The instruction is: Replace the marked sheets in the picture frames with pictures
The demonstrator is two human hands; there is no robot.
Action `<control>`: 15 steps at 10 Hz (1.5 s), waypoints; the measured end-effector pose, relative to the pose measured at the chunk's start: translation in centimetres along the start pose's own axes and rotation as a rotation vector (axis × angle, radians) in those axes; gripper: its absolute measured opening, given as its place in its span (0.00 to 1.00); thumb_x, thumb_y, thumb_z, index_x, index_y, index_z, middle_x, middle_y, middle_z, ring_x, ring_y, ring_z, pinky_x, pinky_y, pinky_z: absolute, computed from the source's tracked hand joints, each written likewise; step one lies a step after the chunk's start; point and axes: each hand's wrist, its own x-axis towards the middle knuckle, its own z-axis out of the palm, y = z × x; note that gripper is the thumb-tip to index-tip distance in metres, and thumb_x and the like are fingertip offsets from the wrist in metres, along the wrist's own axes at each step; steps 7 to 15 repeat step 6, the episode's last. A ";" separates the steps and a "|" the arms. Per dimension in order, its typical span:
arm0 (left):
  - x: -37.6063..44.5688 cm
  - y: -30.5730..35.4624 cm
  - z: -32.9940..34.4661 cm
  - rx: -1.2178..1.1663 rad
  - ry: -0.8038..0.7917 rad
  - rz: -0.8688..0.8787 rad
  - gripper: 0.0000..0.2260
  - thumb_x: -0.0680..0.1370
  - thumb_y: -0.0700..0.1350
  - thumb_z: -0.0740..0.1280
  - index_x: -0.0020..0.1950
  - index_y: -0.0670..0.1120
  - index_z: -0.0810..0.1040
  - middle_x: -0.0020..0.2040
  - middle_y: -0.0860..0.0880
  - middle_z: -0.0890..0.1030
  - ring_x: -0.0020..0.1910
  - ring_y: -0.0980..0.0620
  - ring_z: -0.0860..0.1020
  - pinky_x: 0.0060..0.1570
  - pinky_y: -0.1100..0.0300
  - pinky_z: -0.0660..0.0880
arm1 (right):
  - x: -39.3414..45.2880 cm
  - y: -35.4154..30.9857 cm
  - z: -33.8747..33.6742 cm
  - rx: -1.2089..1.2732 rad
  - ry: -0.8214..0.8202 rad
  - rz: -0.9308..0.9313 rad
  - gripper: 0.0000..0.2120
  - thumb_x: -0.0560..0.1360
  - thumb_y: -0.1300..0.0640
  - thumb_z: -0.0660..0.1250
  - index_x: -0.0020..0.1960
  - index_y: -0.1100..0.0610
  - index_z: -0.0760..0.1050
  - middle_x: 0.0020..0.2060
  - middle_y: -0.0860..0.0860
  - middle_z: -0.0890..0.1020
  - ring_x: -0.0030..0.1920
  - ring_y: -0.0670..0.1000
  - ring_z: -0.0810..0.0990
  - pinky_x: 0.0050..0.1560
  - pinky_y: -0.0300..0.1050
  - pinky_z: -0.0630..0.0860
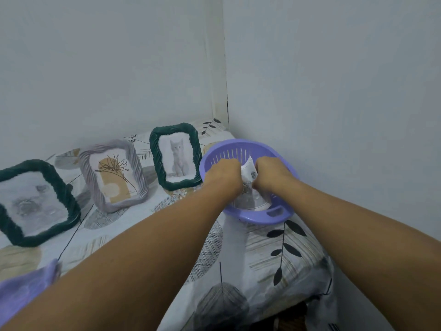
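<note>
Three picture frames lean against the back wall. A dark green frame (35, 201) at the left holds a blurred grey picture. A pale lilac frame (114, 174) beside it shows a line-drawn plant on ochre. A second dark green frame (175, 156) holds a white cat picture. To its right sits a purple plastic basket (276, 215). Over the basket, my left hand (223, 174) and my right hand (270, 173) both grip a white printed sheet (249, 173). More paper (250, 203) lies in the basket under the hands.
The frames and basket stand on a surface covered with a leaf-patterned cloth (274, 247), set into a corner of two white walls. A purple object (26, 290) shows at the lower left edge. The cloth drops off at the front right.
</note>
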 end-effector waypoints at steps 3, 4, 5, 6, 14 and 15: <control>0.4 0.1 1.2 0.164 -0.116 0.080 0.06 0.76 0.38 0.70 0.51 0.45 0.75 0.38 0.48 0.70 0.43 0.44 0.76 0.42 0.53 0.73 | 0.0 0.3 0.9 -0.123 -0.045 -0.006 0.12 0.71 0.61 0.74 0.39 0.54 0.70 0.39 0.52 0.78 0.43 0.55 0.79 0.33 0.44 0.69; 0.1 0.2 0.5 0.175 -0.070 0.116 0.09 0.76 0.38 0.71 0.49 0.47 0.73 0.41 0.48 0.72 0.44 0.44 0.75 0.41 0.53 0.72 | 0.0 0.1 0.5 -0.155 0.013 -0.033 0.17 0.74 0.62 0.73 0.36 0.54 0.65 0.37 0.52 0.75 0.42 0.56 0.76 0.28 0.44 0.64; -0.7 -0.1 -0.7 0.158 0.044 0.136 0.09 0.78 0.40 0.70 0.47 0.46 0.70 0.39 0.49 0.70 0.44 0.44 0.74 0.41 0.52 0.70 | -0.4 -0.1 -0.5 -0.135 0.096 -0.054 0.12 0.75 0.62 0.71 0.40 0.58 0.68 0.48 0.57 0.81 0.44 0.58 0.75 0.36 0.45 0.68; -2.4 -1.8 -2.9 -0.007 0.195 0.149 0.05 0.80 0.45 0.68 0.51 0.44 0.77 0.43 0.48 0.77 0.44 0.44 0.76 0.42 0.53 0.74 | -1.2 0.7 -2.0 0.047 0.285 -0.124 0.14 0.77 0.58 0.70 0.61 0.59 0.76 0.56 0.59 0.80 0.54 0.61 0.79 0.49 0.49 0.74; -2.4 -1.8 -2.9 -0.007 0.195 0.149 0.05 0.80 0.45 0.68 0.51 0.44 0.77 0.43 0.48 0.77 0.44 0.44 0.76 0.42 0.53 0.74 | -1.2 0.7 -2.0 0.047 0.285 -0.124 0.14 0.77 0.58 0.70 0.61 0.59 0.76 0.56 0.59 0.80 0.54 0.61 0.79 0.49 0.49 0.74; -2.4 -1.8 -2.9 -0.007 0.195 0.149 0.05 0.80 0.45 0.68 0.51 0.44 0.77 0.43 0.48 0.77 0.44 0.44 0.76 0.42 0.53 0.74 | -1.2 0.7 -2.0 0.047 0.285 -0.124 0.14 0.77 0.58 0.70 0.61 0.59 0.76 0.56 0.59 0.80 0.54 0.61 0.79 0.49 0.49 0.74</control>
